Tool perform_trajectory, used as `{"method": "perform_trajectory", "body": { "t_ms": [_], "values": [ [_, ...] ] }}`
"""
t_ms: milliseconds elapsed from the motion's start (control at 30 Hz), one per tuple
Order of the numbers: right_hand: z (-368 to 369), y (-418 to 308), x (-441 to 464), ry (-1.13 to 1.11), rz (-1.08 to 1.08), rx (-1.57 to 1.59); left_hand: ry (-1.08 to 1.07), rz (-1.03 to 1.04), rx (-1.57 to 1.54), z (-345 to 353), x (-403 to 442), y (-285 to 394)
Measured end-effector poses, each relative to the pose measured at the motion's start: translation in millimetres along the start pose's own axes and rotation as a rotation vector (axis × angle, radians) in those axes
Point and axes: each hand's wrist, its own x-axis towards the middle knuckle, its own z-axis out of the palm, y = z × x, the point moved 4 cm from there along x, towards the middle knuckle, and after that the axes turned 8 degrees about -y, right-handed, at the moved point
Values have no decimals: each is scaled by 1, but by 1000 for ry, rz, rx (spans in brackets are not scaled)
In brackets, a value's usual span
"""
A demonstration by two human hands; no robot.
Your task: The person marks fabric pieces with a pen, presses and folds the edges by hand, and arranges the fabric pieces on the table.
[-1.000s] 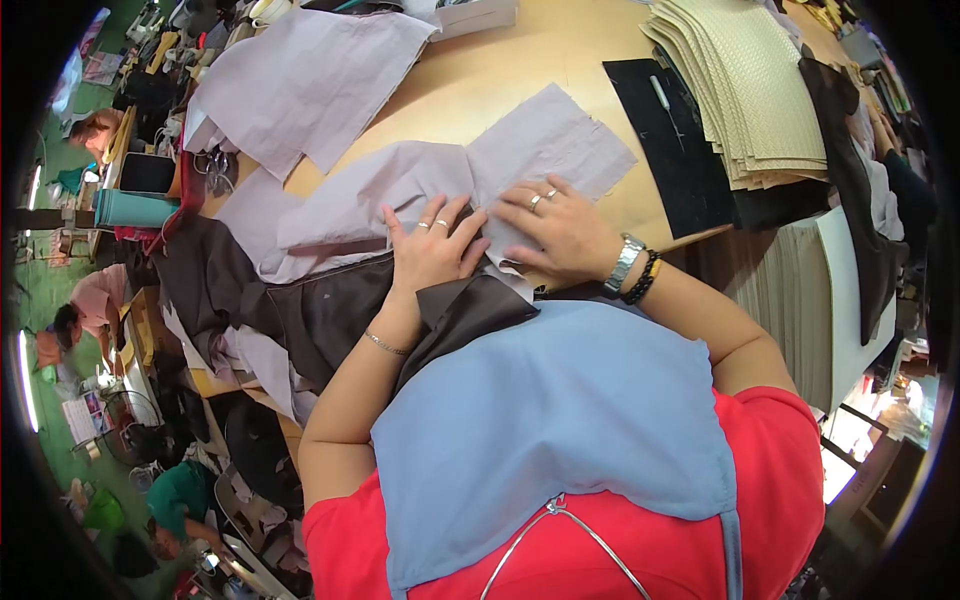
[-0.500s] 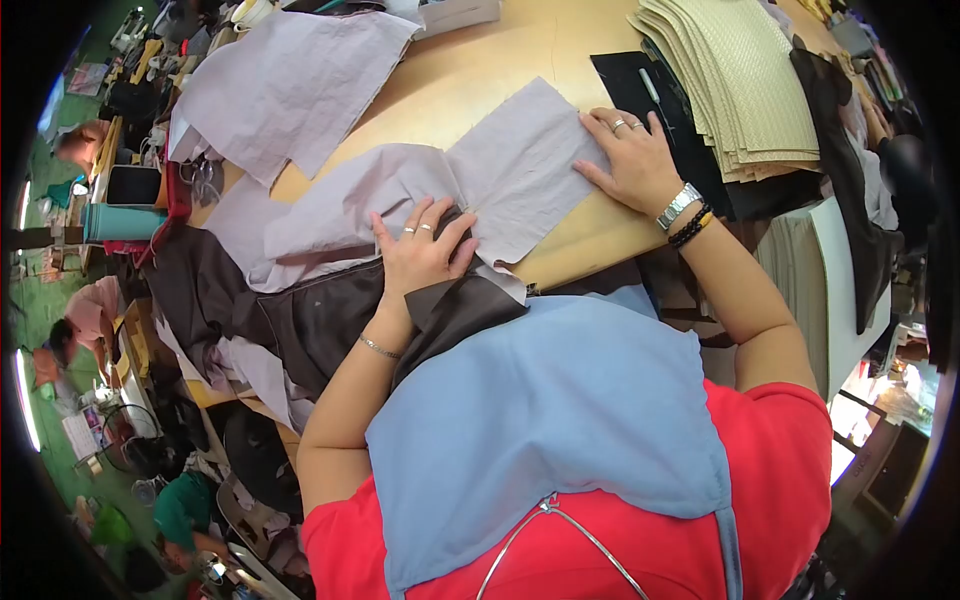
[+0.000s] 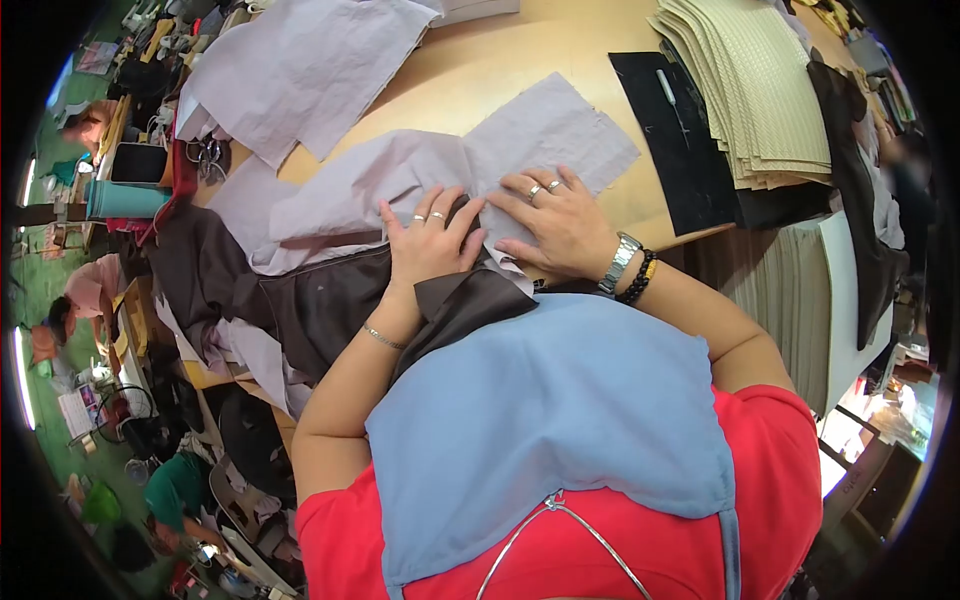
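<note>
My left hand [image 3: 430, 243] lies with spread fingers on the seam between a pale lilac fabric [image 3: 375, 185] and a dark brown fabric [image 3: 325, 305]. Close to its right, my right hand [image 3: 558, 222] rests flat, fingers apart, on the lower part of a lilac fabric flap [image 3: 555, 130]. The two index fingertips nearly meet. A dark brown corner [image 3: 465, 305] folds over just below my left hand. Under my palms the cloth edges are hidden.
Beyond the hands, another lilac piece [image 3: 310, 70] lies on the wooden table [image 3: 520, 45]. At right are a black cloth [image 3: 675, 150] with a white pen-like tool [image 3: 666, 88] and stacked cream sheets [image 3: 750, 90]. Co-workers [image 3: 178, 495] are at the left.
My right hand was out at the flap's right edge half a second ago; it has come back left and down, beside my left hand. My left hand stays on the seam.
</note>
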Motion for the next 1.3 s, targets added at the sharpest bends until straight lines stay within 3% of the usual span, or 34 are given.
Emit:
{"method": "perform_trajectory", "body": {
  "t_ms": [367,800,967,1033,1133,1300],
  "values": [
    [4,1,-3,-2,87,-25,-22,-25,34,0,-3,1],
    [-23,106,-20,11,377,-267,8,-35,14,8,-9,-4],
    [-29,110,-15,-18,471,-207,-125,-58,-147,1,-7,-7],
    [-23,114,-18,53,503,-239,-200,-121,-232,-15,-14,-12],
    [-18,118,-26,210,442,-214,-49,-237,-191,-50,-39,-25],
    [-25,115,-28,306,348,-110,-306,-594,-197,-55,-103,-43]
  ]
}}
